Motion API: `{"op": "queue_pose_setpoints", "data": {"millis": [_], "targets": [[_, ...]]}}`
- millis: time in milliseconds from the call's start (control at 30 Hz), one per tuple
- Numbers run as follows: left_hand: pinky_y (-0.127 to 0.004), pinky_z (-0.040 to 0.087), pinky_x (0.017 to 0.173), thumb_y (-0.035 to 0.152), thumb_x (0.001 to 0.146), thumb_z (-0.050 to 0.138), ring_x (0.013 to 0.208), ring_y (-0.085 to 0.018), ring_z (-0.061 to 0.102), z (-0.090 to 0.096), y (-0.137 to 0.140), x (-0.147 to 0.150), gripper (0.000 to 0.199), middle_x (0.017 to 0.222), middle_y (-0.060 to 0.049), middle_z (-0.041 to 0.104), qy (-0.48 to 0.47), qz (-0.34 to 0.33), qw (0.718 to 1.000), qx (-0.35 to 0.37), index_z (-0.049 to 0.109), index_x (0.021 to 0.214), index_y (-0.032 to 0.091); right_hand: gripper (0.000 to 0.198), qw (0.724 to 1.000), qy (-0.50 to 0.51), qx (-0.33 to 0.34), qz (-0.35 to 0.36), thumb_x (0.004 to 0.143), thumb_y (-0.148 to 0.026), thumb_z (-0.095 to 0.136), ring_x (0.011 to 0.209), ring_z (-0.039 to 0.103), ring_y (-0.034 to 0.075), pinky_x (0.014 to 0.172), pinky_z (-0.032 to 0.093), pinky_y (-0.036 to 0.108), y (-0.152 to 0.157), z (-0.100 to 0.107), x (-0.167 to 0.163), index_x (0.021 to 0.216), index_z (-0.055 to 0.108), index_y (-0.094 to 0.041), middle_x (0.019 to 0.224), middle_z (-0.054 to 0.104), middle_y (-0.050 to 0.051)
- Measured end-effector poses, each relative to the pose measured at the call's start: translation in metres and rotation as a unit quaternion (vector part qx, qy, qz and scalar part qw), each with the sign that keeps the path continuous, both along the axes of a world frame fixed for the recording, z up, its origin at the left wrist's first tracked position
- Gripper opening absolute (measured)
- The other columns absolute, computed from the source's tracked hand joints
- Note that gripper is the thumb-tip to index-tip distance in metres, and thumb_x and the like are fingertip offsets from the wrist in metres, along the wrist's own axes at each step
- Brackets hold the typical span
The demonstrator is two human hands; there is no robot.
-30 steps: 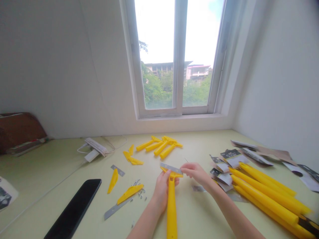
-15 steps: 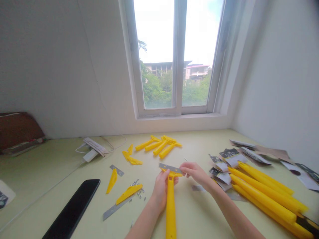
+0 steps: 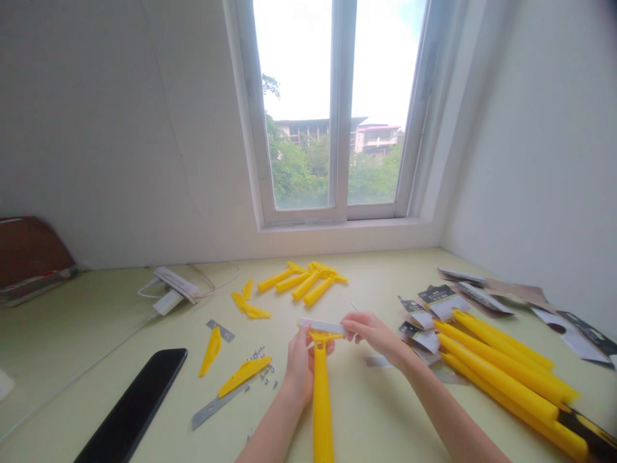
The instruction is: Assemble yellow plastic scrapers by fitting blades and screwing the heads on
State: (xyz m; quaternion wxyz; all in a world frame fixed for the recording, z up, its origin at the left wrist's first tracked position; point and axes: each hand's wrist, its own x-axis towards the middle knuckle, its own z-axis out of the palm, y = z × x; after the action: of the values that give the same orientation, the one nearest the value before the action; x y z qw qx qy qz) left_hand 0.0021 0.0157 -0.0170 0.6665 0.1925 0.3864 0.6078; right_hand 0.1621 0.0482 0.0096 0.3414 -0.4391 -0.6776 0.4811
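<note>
My left hand (image 3: 299,368) is closed round the head of a yellow scraper (image 3: 322,405), its long handle pointing toward me. Across the top of that head lies a grey metal blade (image 3: 320,325), with my left thumb against its left part. The fingers of my right hand (image 3: 370,332) pinch the blade's right end. A thin metal rod (image 3: 355,307) sticks up behind the right fingers; most of it is hidden. Beneath my right wrist, another small blade (image 3: 378,361) rests on the table.
Left of my hands lie yellow blade covers (image 3: 245,377), loose screws (image 3: 268,374), blades (image 3: 214,406) and a black phone (image 3: 132,405). Several short yellow scrapers (image 3: 308,283) lie toward the window. Long yellow handles (image 3: 501,373) and card packaging (image 3: 441,298) cover the right side; a power strip (image 3: 176,285) stands back left.
The blade on the scraper head has turned more level and catches more light. Both hands stay on the scraper and blade. The whole view has shifted slightly.
</note>
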Motion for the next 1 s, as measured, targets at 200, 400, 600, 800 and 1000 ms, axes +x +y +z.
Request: {"op": "queue_pose_setpoints", "data": {"millis": [200,400,600,800,1000], "targets": [[-0.027,0.051,0.06,0.034,0.071,0.059,0.058,-0.016,0.062,0.001,0.001,-0.003,0.026,0.075,-0.007,0.066,0.01,0.01,1.0,-0.012,0.058,0.081,0.011,0.038,0.999,-0.009,-0.039,0.011,0.077,-0.047,0.041,0.06,0.055,0.014,0.058,0.043,0.026,0.001,0.002,0.007,0.074,0.059,-0.013,0.066,0.061,0.005],[-0.027,0.051,0.059,0.031,0.071,0.06,0.057,-0.014,0.061,0.004,0.002,-0.003,0.021,0.073,-0.005,0.065,0.006,0.011,0.999,-0.036,0.057,0.079,0.012,0.031,0.989,-0.12,0.057,-0.06,0.079,-0.042,0.043,0.068,0.057,0.016,0.062,0.044,0.026,-0.028,0.022,0.047,0.084,0.06,-0.016,0.073,0.063,0.004],[-0.027,0.05,0.056,0.032,0.072,0.059,0.058,-0.015,0.061,0.002,0.003,-0.002,0.022,0.076,-0.007,0.066,0.023,-0.002,0.999,-0.029,0.058,0.082,0.012,0.029,0.92,-0.332,0.088,-0.188,0.078,-0.035,0.043,0.089,0.057,0.023,0.079,0.042,0.033,-0.085,-0.005,0.097,0.092,0.064,-0.022,0.095,0.064,0.007],[-0.026,0.05,0.056,0.032,0.072,0.059,0.056,-0.013,0.06,0.001,0.003,-0.004,0.023,0.078,-0.007,0.066,0.024,-0.015,0.999,-0.028,0.058,0.084,0.012,0.04,0.886,-0.416,0.101,-0.179,0.074,-0.038,0.049,0.115,0.041,0.029,0.095,0.032,0.043,-0.091,-0.028,0.112,0.112,0.057,-0.029,0.125,0.048,0.006],[-0.026,0.049,0.056,0.033,0.071,0.059,0.057,-0.014,0.061,0.001,0.002,-0.003,0.025,0.078,-0.008,0.066,0.026,-0.025,0.999,-0.021,0.057,0.085,0.013,0.038,0.896,-0.392,0.146,-0.15,0.076,-0.037,0.047,0.113,0.043,0.028,0.095,0.033,0.042,-0.091,-0.033,0.103,0.111,0.058,-0.028,0.122,0.051,0.007]]}}
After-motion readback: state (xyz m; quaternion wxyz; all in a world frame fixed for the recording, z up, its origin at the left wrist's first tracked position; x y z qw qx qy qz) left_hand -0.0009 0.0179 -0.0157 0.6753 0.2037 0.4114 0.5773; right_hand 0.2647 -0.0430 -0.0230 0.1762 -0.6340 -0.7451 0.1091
